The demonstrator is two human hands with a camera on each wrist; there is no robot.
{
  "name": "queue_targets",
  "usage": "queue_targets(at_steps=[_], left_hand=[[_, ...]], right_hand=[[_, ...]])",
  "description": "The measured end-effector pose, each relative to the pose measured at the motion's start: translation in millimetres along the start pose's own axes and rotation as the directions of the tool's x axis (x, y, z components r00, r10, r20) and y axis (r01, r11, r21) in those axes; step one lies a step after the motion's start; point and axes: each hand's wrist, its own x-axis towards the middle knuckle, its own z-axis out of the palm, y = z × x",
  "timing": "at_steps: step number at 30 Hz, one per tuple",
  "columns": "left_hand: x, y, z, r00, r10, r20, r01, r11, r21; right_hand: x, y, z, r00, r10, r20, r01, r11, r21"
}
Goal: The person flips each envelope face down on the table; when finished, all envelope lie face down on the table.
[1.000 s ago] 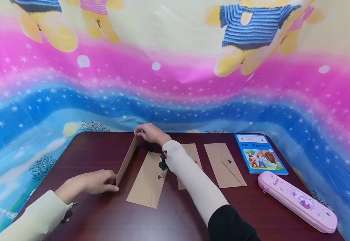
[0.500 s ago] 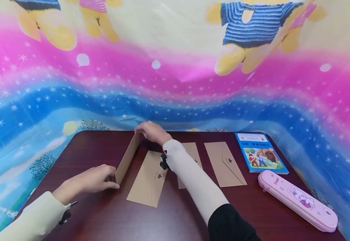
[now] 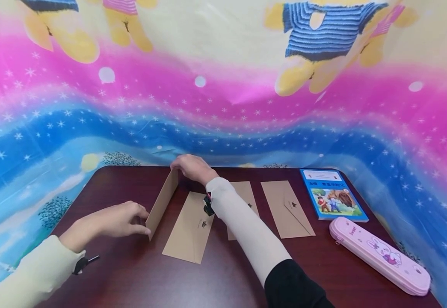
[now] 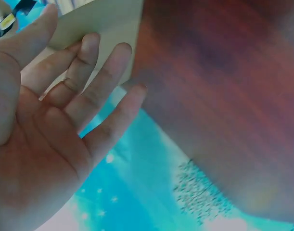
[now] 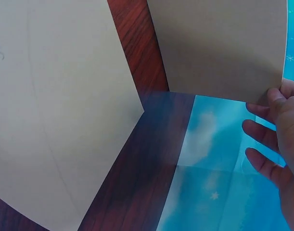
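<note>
A brown envelope [image 3: 162,204] stands on its long edge on the table, left of centre in the head view. At its far top corner my right hand [image 3: 194,167] pinches it between thumb and forefinger; the other fingers are spread loosely, as the right wrist view shows. My left hand [image 3: 111,220] is at the near end, on the envelope's left side, with its thumb tip right at the edge. In the left wrist view the left hand's fingers [image 4: 108,67] are loosely extended beside the envelope's face.
Right of the raised envelope lie a crown-printed envelope [image 3: 187,231], another one [image 3: 242,188] partly behind my right forearm, and a third [image 3: 285,209]. Farther right are a blue book [image 3: 333,196] and a pink pencil case [image 3: 381,256]. A patterned curtain [image 3: 223,107] surrounds the table [image 3: 131,278].
My left hand has shifted slightly up and left along the envelope's near end, its fingers loosening. The raised envelope shows a little more of its face. My right hand keeps its pinch.
</note>
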Motion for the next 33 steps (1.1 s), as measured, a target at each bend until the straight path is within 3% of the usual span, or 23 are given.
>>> queue_targets(at_steps=[7,18,21,24,28,33], left_hand=[[0.1,11.5,-19.0,0.999,-0.045,0.007,0.045,0.998,0.031],[-4.6,22.7,-29.3,0.998,-0.05,-0.023,0.052,0.989,0.139],[-7.5,24.0,-31.5,0.998,-0.058,-0.012,0.059,0.985,0.163],[-7.2,24.1,-32.2,0.999,-0.05,-0.003,0.05,0.984,0.172],[-5.1,23.9,-32.1,0.999,-0.041,-0.003,0.041,0.984,0.174],[-3.9,22.1,-31.0,0.999,-0.054,-0.004,0.054,0.983,0.173]], right_hand=[[2.1,-1,0,1.0,0.0,-0.007,0.0,1.0,-0.023],[6.3,-6,0,1.0,0.015,0.003,-0.015,0.999,-0.031],[10.7,-7,1,1.0,-0.012,-0.003,0.012,1.0,0.029],[10.2,-4,5,1.0,0.011,-0.009,-0.01,0.989,0.15],[4.6,2,14,0.998,0.067,-0.007,-0.061,0.944,0.325],[0.5,5,24,0.99,0.142,0.017,-0.134,0.882,0.453]])
